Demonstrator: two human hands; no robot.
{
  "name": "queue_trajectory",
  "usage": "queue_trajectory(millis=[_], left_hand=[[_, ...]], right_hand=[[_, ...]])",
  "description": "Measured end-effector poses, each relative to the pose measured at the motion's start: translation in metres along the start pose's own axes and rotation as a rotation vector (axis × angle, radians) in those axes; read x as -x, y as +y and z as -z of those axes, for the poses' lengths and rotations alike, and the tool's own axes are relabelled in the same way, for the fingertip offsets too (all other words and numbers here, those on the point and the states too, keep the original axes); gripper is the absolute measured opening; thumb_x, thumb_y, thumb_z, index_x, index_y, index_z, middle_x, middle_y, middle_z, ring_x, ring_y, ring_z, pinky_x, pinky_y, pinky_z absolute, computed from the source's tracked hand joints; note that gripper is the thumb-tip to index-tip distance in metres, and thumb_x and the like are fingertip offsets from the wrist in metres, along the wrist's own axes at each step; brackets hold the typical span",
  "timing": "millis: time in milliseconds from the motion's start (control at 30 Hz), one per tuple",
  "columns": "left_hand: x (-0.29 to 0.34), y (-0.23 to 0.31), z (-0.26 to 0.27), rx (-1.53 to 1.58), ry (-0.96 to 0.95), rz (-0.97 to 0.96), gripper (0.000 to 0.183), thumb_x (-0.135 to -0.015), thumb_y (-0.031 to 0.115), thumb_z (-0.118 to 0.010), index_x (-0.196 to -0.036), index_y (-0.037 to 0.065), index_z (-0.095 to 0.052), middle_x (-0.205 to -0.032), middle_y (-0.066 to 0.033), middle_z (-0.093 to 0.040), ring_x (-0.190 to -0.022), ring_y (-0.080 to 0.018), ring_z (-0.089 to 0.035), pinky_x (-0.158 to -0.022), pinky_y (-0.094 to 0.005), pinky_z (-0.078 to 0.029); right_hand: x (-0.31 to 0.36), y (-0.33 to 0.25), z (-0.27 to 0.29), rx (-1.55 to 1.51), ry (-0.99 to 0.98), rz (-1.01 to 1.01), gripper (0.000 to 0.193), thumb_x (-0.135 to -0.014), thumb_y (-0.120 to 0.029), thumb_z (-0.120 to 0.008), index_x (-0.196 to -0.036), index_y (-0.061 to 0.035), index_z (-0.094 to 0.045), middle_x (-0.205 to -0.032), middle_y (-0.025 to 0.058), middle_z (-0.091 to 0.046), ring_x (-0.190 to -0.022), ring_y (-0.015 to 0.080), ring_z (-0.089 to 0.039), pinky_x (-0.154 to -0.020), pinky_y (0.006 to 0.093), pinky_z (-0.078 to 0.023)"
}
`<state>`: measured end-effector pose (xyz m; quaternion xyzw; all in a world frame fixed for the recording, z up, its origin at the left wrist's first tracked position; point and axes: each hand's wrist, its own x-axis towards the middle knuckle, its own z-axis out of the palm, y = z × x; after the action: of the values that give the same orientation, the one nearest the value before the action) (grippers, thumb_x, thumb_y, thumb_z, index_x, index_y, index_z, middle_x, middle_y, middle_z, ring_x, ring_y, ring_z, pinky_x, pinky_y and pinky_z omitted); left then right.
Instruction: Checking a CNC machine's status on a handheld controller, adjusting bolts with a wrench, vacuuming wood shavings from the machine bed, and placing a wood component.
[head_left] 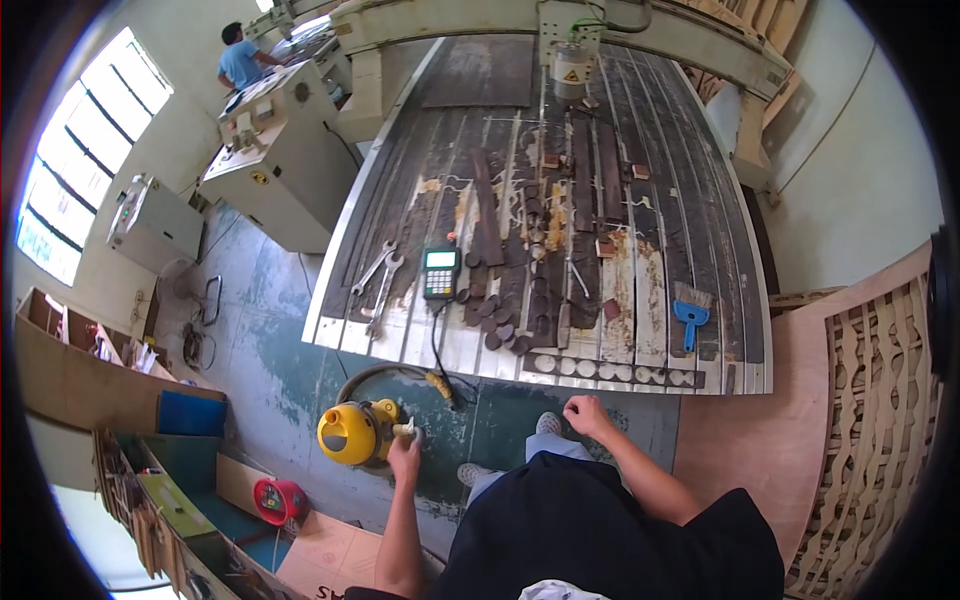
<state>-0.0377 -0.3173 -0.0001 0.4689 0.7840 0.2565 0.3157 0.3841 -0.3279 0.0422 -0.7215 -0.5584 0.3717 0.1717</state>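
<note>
My left hand [404, 460] is low on the left with its fingers closed around a small pale piece [405, 428], whose kind I cannot make out. Just beyond it on the floor is a yellow canister vacuum cleaner [347, 434]; whether the pale piece belongs to it is unclear. Its dark hose [385, 369] curves toward the machine bed. My right hand [588, 415] hangs near the bed's front edge, fingers curled in, with nothing visible in it. Ahead lies the slotted machine bed [440, 345], bearing several dark round discs [490, 322] and a perforated strip [615, 372].
On the bed lie two wrenches [385, 290], a handheld keypad controller [440, 273], and a blue dustpan brush [690, 318]. A gantry spindle [570, 72] spans the back. A red bucket [280, 500] stands lower left. Wooden panels [750, 440] lean right. A person in blue [240, 65] is far left.
</note>
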Motion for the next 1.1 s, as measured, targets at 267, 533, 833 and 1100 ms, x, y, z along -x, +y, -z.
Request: queue_trajectory(millis=[267,533,833,1100], left_hand=[[-0.106,0.253,-0.110,-0.073,-0.130,-0.445,0.026,-0.081,0.022,-0.068,-0.077,-0.003,-0.063,-0.072,-0.0221,-0.064,-0.069,-0.0376,-0.065,-0.064,-0.0427,-0.049],[-0.239,0.348,-0.213,-0.253,-0.205,-0.534,0.036,-0.077,0.021,-0.069,-0.101,-0.004,-0.059,-0.095,-0.0243,-0.065,-0.091,-0.0380,-0.065,-0.079,-0.0440,-0.052],[-0.294,0.374,-0.274,-0.489,0.020,-0.266,0.037,-0.074,0.014,-0.063,-0.107,0.000,-0.055,-0.113,-0.0236,-0.051,-0.109,-0.0438,-0.052,-0.091,-0.0487,-0.048],[-0.307,0.372,-0.275,-0.505,-0.011,-0.346,0.051,-0.068,0.023,-0.080,-0.108,0.003,-0.055,-0.104,-0.0210,-0.061,-0.104,-0.0393,-0.059,-0.084,-0.0458,-0.052]], right_hand=[[-0.026,0.077,0.071,-0.058,0.249,0.022,0.014,-0.076,-0.004,-0.060,-0.087,-0.0018,-0.069,-0.076,0.0171,-0.069,-0.071,0.0285,-0.069,-0.066,0.0378,-0.053],[-0.011,0.071,0.100,-0.110,0.517,-0.243,0.013,-0.081,-0.005,-0.062,-0.092,-0.0013,-0.067,-0.067,0.0129,-0.064,-0.064,0.0227,-0.066,-0.059,0.0331,-0.050],[0.002,0.089,0.053,-0.312,0.464,-0.421,0.010,-0.083,-0.003,-0.061,-0.092,0.0001,-0.065,-0.065,0.0099,-0.063,-0.059,0.0165,-0.063,-0.054,0.0316,-0.048],[-0.033,0.067,0.074,-0.246,0.382,-0.363,0.012,-0.085,-0.005,-0.061,-0.094,0.0001,-0.066,-0.070,0.0107,-0.066,-0.060,0.0170,-0.064,-0.058,0.0308,-0.050]])
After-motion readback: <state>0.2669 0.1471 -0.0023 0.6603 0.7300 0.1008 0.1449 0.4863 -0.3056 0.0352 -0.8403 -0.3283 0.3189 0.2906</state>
